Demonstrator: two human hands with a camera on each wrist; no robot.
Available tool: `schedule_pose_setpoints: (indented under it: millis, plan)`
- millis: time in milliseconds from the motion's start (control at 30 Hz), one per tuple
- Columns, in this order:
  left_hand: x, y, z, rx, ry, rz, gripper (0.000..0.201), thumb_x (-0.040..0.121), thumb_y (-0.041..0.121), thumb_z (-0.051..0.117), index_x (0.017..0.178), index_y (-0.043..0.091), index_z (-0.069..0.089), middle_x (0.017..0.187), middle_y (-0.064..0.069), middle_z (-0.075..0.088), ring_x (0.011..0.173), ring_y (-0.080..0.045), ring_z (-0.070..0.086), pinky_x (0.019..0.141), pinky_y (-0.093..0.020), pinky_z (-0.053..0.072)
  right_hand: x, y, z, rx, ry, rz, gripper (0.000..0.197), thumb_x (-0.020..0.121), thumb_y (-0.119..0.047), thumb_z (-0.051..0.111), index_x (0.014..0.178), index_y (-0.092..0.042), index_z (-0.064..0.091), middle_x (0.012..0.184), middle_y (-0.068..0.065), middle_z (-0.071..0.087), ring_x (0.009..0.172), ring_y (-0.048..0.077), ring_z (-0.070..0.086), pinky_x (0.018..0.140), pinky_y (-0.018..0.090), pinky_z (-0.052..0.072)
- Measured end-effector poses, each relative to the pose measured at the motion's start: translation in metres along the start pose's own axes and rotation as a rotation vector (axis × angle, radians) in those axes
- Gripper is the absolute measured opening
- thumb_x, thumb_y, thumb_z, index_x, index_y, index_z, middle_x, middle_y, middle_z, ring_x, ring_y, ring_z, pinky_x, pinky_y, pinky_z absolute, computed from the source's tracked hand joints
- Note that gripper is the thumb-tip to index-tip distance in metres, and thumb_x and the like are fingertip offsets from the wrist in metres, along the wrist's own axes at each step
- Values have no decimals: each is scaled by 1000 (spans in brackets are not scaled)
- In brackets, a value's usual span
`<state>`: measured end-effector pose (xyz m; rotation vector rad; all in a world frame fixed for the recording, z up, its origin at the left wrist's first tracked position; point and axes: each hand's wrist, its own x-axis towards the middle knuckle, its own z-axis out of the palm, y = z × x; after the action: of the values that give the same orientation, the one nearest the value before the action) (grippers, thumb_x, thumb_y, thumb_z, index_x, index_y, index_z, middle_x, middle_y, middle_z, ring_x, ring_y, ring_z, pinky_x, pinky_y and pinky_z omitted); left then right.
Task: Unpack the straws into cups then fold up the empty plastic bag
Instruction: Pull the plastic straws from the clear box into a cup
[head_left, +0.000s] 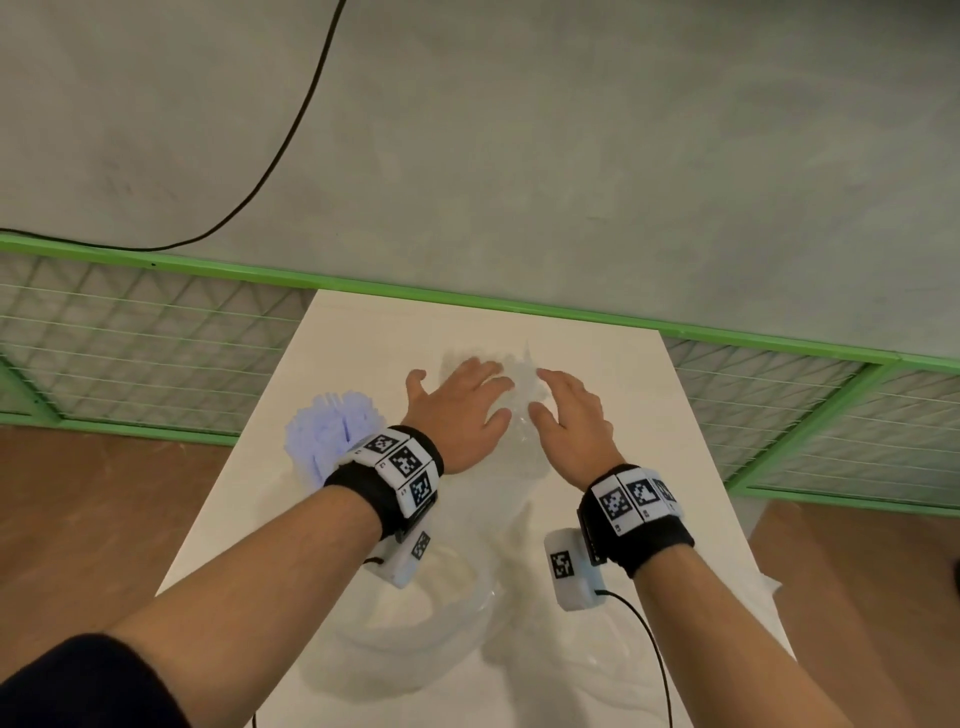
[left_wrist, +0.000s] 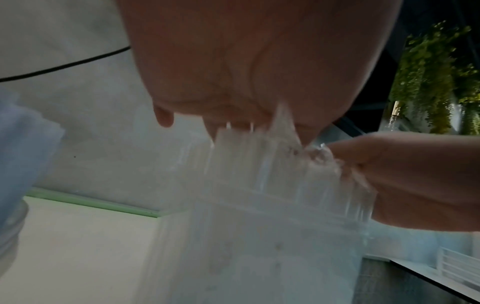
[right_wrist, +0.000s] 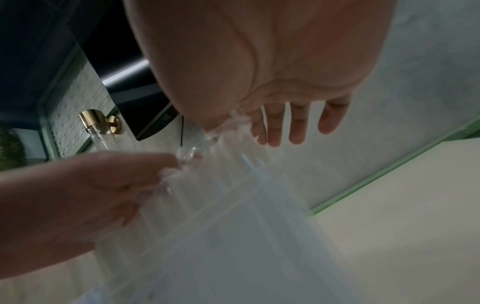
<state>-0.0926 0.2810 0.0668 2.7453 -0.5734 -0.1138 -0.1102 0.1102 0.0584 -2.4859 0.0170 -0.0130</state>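
Plastic bag (head_left: 521, 415), clear and hard to trace, is lying between left hand (head_left: 457, 410) at 9 o'clock and right hand (head_left: 571, 422); both are pinching it, remaining fingers spread.

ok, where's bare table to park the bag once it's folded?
Free: the right side, between the right hand and the table edge; also the far strip between the plastic bag and the green rail. Crowded: left, by the straws, and the near edge, where clear plastic items lie, hard to make out.
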Motion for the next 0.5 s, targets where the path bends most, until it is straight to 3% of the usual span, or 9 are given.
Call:
schedule_pose_setpoints:
  millis: [100, 167, 233, 367, 433, 500]
  plan:
    - [4, 4, 2, 5, 63, 40, 48, 99, 44, 35, 146, 37, 26, 161, 14, 7, 149, -7, -3, 114, -61, 2, 7, -1, 2, 44, -67, -22, 47, 95, -24, 41, 138, -43, 44, 149, -11, 41, 138, 23, 33, 110, 51, 27]
    - [7, 2, 3, 34, 0, 2, 52, 100, 47, 30, 150, 34, 20, 162, 14, 7, 149, -7, -2, 113, -61, 0, 8, -1, 1, 132, -40, -43, 44, 83, -28, 43, 114, -57, 54, 143, -14, 48, 135, 22, 38, 109, 53, 30]
    - [7, 0, 3, 7, 1, -58, 51, 99, 50, 32, 145, 29, 28, 157, 11, 16, 147, -8, 8, 112, -60, 5, 10, -1, 0, 171, 26, -48, 37, 77, -29, 46, 99, -56, 57, 138, -13, 51, 133, 21, 40, 110, 49, 30]
    - [-3, -3, 1, -91, 103, -39, 46, 90, 54, 49, 129, 35, 33, 148, 8, 14, 143, -12, 11, 111, -56, 10, 21, -2, -3, 137, 133, -93, 40, 90, -16, 56, 127, -31, 54, 142, -6, 44, 132, 23, 38, 109, 47, 30]
    - [-8, -5, 0, -99, 190, -39, 47, 93, 54, 44, 135, 36, 31, 154, 9, 7, 145, -10, 7, 113, -57, 7, 28, -5, -4, 78, 87, -144, 45, 95, -21, 53, 139, -30, 46, 151, -5, 35, 139, 20, 30, 113, 47, 25]
    - [-15, -8, 1, -75, 137, -75, 52, 99, 53, 31, 146, 33, 24, 161, 11, -2, 148, -8, 0, 116, -57, 0, 35, -8, 0, -63, -44, -169, 49, 100, -31, 45, 148, -30, 35, 159, -6, 25, 145, 15, 20, 115, 44, 20]
